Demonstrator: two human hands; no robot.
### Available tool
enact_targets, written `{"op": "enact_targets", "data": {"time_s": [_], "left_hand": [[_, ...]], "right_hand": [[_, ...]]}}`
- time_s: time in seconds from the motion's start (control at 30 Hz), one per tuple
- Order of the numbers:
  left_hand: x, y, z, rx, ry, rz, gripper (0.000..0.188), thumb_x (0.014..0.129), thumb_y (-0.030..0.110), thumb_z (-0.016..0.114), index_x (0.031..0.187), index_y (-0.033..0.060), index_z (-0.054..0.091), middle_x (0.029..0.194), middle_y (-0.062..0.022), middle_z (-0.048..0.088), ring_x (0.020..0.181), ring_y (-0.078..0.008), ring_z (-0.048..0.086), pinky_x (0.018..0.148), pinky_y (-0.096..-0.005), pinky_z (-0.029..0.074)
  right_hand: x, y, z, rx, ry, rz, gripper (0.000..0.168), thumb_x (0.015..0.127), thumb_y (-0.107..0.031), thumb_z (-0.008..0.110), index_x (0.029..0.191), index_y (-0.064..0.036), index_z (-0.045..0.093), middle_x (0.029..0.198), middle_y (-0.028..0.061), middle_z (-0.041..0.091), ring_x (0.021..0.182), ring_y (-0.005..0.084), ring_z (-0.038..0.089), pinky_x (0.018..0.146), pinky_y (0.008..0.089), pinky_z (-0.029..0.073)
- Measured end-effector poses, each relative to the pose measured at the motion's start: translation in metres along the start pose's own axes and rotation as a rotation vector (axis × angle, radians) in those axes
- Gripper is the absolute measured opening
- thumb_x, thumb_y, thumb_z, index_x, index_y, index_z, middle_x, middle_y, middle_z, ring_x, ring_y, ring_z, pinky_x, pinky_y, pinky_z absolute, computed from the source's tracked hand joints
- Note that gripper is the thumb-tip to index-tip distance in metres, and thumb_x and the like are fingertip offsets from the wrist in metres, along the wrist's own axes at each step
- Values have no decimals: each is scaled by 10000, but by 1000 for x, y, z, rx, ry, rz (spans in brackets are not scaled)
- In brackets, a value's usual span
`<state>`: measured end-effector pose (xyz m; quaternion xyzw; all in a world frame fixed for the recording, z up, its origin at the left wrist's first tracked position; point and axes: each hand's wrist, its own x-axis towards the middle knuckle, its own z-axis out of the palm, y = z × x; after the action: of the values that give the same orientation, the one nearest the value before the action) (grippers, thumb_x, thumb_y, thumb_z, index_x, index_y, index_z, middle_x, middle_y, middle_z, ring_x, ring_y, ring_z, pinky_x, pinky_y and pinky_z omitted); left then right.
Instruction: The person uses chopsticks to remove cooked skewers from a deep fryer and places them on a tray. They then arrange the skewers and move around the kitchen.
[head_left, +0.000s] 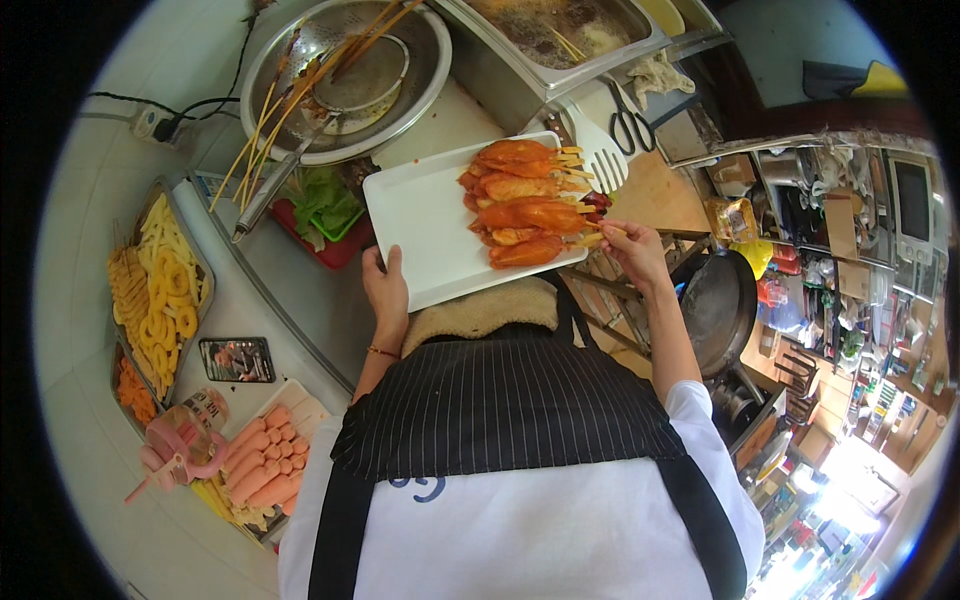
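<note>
A white rectangular tray is held level before my apron, its left end gripped by my left hand with the thumb over the rim. Several reddish-orange marinated meat skewers, which look like chicken, lie stacked on the tray's right half, their wooden stick ends pointing right. My right hand pinches one of the stick ends at the tray's right edge. Behind the tray's right corner lies a white slotted spatula, with black-handled scissors beyond it.
A deep fryer with bubbling oil stands at the top. Left of it, a steel colander holds a strainer and used skewers. Sausages, a phone and a tray of onion rings lie left; a wok sits right.
</note>
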<state>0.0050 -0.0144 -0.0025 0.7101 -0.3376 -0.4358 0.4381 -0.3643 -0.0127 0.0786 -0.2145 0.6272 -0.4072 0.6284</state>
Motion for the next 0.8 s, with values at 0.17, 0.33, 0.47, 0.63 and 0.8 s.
{"op": "enact_targets", "data": {"time_s": [0.17,0.33,0.47,0.63,0.8], "left_hand": [[-3,4,2,-26,17,-19,272,879,192,588,1018,-33,528,898,-75,588,786,-145,523,716,-292,428],[-2,5,4,-45,35,-18,268,879,193,590,1015,-29,530,880,-67,573,780,-142,513,715,-287,425],[-6,13,1,309,111,153,271,862,178,603,1034,-20,534,953,-110,550,854,-224,522,765,-342,427],[5,69,0,714,181,665,307,795,135,645,1090,85,578,990,-124,495,934,-301,480,806,-393,406],[36,88,26,875,-35,867,344,785,117,627,1118,203,619,918,-95,454,915,-264,446,786,-381,384]], "right_hand": [[1,-19,15,-330,59,-72,229,851,-143,654,1029,-1,643,822,11,622,721,71,542,639,194,443],[20,-32,37,-393,-84,-217,267,834,-178,676,1052,-27,648,869,24,601,802,100,583,724,229,465],[19,-56,60,-848,126,-508,403,802,-289,704,1102,-34,618,1003,126,572,800,156,594,711,281,485],[44,-57,49,-933,273,-648,367,839,-313,642,1045,-9,637,950,138,609,764,189,575,676,306,470],[45,-68,59,-852,219,-663,330,850,-283,631,983,18,647,868,153,601,732,226,596,640,321,474]]}}
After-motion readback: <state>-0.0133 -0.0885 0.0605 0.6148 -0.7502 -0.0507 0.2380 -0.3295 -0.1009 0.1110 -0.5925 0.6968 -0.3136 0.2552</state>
